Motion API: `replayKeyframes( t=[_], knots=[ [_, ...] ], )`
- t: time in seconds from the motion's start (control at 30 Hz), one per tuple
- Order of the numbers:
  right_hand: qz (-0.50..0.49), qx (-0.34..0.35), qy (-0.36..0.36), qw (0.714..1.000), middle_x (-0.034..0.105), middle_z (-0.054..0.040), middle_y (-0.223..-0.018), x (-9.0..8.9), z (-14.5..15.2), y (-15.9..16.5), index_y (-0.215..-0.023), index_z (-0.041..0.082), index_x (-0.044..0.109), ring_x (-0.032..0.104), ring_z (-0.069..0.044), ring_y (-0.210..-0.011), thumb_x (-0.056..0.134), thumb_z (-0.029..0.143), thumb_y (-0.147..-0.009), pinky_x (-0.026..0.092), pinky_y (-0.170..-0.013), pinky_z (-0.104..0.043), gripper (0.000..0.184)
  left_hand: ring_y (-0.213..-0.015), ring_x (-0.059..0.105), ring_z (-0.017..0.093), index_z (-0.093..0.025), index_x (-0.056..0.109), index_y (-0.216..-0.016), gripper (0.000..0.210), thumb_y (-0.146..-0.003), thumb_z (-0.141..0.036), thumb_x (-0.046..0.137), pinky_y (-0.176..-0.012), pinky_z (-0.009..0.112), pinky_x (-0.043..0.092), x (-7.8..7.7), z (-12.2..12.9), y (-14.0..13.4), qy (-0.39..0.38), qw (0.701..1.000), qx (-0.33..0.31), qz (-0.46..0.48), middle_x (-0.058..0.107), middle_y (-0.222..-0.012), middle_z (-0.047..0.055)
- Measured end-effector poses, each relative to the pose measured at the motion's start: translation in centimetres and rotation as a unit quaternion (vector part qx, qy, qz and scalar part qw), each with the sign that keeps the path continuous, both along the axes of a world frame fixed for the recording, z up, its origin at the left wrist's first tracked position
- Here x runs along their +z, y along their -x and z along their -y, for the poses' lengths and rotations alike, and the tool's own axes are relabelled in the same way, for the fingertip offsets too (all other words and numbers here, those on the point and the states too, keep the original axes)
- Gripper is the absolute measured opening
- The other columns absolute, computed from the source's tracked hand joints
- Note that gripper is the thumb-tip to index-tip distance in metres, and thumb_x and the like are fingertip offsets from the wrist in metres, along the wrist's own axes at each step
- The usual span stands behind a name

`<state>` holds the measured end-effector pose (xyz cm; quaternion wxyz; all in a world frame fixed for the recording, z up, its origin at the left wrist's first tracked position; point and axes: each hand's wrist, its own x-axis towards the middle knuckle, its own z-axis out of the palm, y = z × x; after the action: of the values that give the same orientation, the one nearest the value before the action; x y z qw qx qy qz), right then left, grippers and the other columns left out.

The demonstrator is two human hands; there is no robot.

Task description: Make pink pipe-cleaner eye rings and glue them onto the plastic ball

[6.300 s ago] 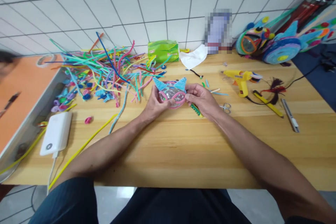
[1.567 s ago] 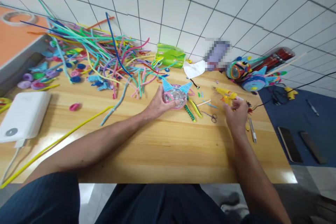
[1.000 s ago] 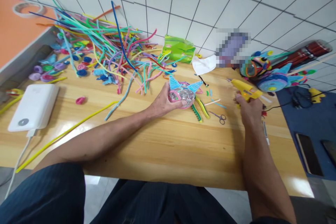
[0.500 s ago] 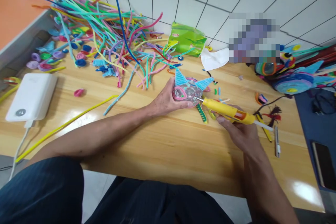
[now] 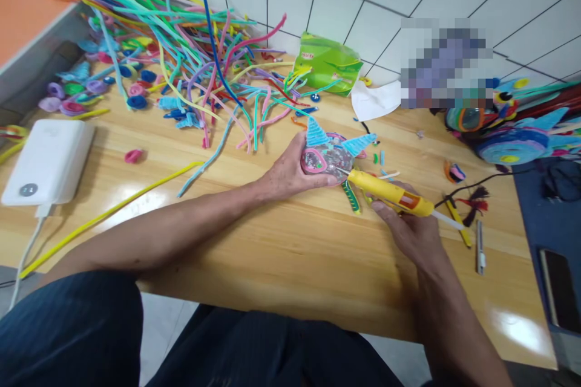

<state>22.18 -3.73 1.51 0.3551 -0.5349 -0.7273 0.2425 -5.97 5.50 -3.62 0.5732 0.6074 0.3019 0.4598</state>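
Observation:
My left hand [image 5: 290, 166] is closed around the left side of a small craft figure [image 5: 333, 157]. Its rounded body looks silvery and clear, with two blue pipe-cleaner triangles on top and a pink pipe-cleaner loop at the left. A green and yellow curved strip [image 5: 351, 196] sticks out below it. My right hand [image 5: 406, 217] grips a yellow hot glue gun [image 5: 385, 189], whose metal tip meets or nearly meets the body's front. From the gun's back end juts a whitish glue stick [image 5: 449, 219].
Many pipe cleaners [image 5: 181, 42] lie heaped at the back left. A white power bank [image 5: 49, 160] with a cable stands at the left. Behind the figure is a green packet [image 5: 327, 63]. A utility knife [image 5: 480, 248] and a phone [image 5: 560, 290] lie at the right, near finished pipe-cleaner pieces [image 5: 512, 142].
The view has shifted slightly. The glue gun's back end has swung a little left and down with my right hand, while its tip stays at the figure. My left hand keeps its hold.

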Motion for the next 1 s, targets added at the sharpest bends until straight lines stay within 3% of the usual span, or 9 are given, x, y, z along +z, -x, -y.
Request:
replayKeyframes(
  t=[0.57, 1.0],
  knots=[
    [-0.002, -0.005, 0.006, 1.0, 0.081, -0.0037, -0.107, 0.15, -0.21, 0.39, -0.113, 0.031, 0.079, 0.077, -0.026, -0.099, 0.074, 0.039, -0.105, 0.064, -0.09, -0.042, 0.013, -0.139, 0.07, 0.036, -0.026, 0.049, -0.148, 0.094, -0.077, -0.064, 0.098, -0.117, 0.057, 0.061, -0.03, -0.16, -0.07, -0.025, 1.0, 0.003, -0.015, 0.065, -0.156, 0.016],
    [-0.015, -0.008, 0.011, 1.0, 0.079, -0.0021, -0.099, 0.39, -0.27, 0.57, -0.109, 0.03, 0.079, 0.074, -0.024, -0.089, 0.074, 0.04, -0.104, 0.062, -0.078, -0.037, 0.012, -0.139, 0.07, 0.035, -0.025, 0.048, -0.146, 0.092, -0.078, -0.062, 0.098, -0.117, 0.053, 0.06, 0.19, -0.34, 0.05, -0.026, 1.0, -0.012, -0.011, 0.063, -0.159, 0.017]
  ],
)
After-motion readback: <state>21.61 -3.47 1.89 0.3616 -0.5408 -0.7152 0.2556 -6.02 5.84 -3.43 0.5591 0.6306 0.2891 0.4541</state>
